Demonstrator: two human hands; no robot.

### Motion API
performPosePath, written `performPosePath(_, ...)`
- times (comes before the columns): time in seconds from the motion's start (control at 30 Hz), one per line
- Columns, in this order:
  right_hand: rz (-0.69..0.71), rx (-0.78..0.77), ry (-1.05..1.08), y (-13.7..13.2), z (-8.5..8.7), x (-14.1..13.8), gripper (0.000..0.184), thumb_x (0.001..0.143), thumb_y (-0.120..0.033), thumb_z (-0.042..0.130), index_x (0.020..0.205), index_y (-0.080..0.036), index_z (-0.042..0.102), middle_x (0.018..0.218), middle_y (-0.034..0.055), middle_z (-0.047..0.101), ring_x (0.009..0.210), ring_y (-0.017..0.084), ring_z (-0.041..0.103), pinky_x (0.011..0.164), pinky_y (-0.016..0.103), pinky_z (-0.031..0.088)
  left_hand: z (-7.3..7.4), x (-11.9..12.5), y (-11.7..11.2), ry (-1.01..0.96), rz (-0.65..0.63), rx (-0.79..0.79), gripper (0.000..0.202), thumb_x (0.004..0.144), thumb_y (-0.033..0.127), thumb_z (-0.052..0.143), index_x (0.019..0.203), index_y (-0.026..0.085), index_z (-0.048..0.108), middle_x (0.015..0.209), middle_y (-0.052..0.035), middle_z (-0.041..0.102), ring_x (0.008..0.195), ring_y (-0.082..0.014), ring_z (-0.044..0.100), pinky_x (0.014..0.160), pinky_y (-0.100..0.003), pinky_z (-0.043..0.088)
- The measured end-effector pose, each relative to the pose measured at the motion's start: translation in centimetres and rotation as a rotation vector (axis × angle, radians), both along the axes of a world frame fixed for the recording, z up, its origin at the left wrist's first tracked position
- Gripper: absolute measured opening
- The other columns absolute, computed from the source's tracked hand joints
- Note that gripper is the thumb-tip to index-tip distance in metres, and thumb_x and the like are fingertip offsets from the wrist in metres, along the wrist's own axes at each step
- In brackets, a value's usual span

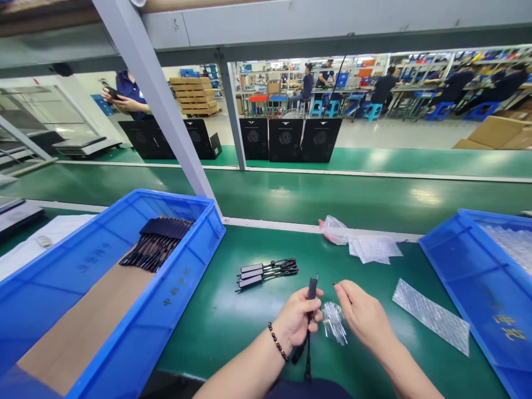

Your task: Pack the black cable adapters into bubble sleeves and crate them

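My left hand [297, 320] is closed round a slim black adapter [312, 288] held upright, and its cable [308, 354] hangs down below the hand. My right hand [361, 313] is beside it, fingers pinched near the adapter's top. A small clear plastic bag [334, 323] sits crumpled between the two hands; I cannot tell which hand grips it. Three more black adapters with cables [266, 271] lie on the green table just beyond my hands.
A blue bin [174, 288] at left holds a cardboard sheet and a row of black adapters [160, 241]. Another blue bin [477, 282] at right holds clear bags. A bubble-wrap sheet [432, 316] and loose bags [372, 247] lie between. A grey post [166, 111] rises behind. People work beyond.
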State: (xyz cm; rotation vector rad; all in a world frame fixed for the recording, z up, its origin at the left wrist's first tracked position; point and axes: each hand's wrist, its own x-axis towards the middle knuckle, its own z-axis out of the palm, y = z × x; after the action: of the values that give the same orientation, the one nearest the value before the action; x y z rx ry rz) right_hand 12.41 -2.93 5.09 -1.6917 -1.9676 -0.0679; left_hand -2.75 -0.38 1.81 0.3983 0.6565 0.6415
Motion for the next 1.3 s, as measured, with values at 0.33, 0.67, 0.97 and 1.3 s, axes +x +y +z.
performPosePath(0.33, 0.037, 0.014, -0.031, -0.3, -0.8, -1.1, 0.036, 0.092, -0.031, 0.024, 0.063, -0.021, 0.043, 0.055, -0.0028, 0.048, 0.046, 0.008, 0.047, 0.047, 0.02, 0.033, 0.4, 0.5, -0.6, 0.073, 0.063, 0.119, 0.045, 0.073, 0.057, 0.05, 0.092, 0.016, 0.044, 0.068, -0.0018, 0.059, 0.036, -0.0019, 0.039, 0.035, -0.015, 0.021)
performPosePath(0.67, -0.025, 0.045, -0.115, 0.4, -2.2, -0.6, 0.036, 0.092, -0.031, 0.025, 0.064, -0.021, 0.045, 0.057, -0.0019, 0.049, 0.048, 0.009, 0.047, 0.049, 0.021, 0.033, -0.2, 0.7, -0.6, -0.055, 0.072, -0.039, 0.036, 0.076, 0.049, 0.053, 0.09, 0.017, 0.046, 0.068, -0.0011, 0.053, 0.043, -0.0049, 0.041, 0.039, -0.016, 0.019)
performPosePath(0.97, -0.035, 0.049, -0.135, 0.7, -2.5, -0.7, 0.036, 0.092, -0.031, 0.025, 0.063, -0.021, 0.044, 0.055, -0.0018, 0.048, 0.046, 0.009, 0.047, 0.047, 0.021, 0.031, -0.1, 0.8, -0.9, -0.061, 0.045, -0.028, 0.038, 0.076, 0.049, 0.053, 0.095, 0.017, 0.046, 0.068, -0.0006, 0.052, 0.043, -0.0042, 0.041, 0.039, -0.016, 0.017)
performPosePath(1.3, 0.021, -0.421, 0.351, 1.1, -1.6, -0.4, 0.039, 0.089, -0.044, 0.025, 0.059, -0.022, 0.035, 0.051, -0.0043, 0.049, 0.049, 0.011, 0.048, 0.05, 0.021, 0.035, -0.1, 0.8, -0.9, -0.068, 0.029, -0.039, 0.037, 0.077, 0.048, 0.052, 0.098, 0.018, 0.046, 0.068, -0.0004, 0.052, 0.044, -0.0048, 0.041, 0.04, -0.016, 0.018)
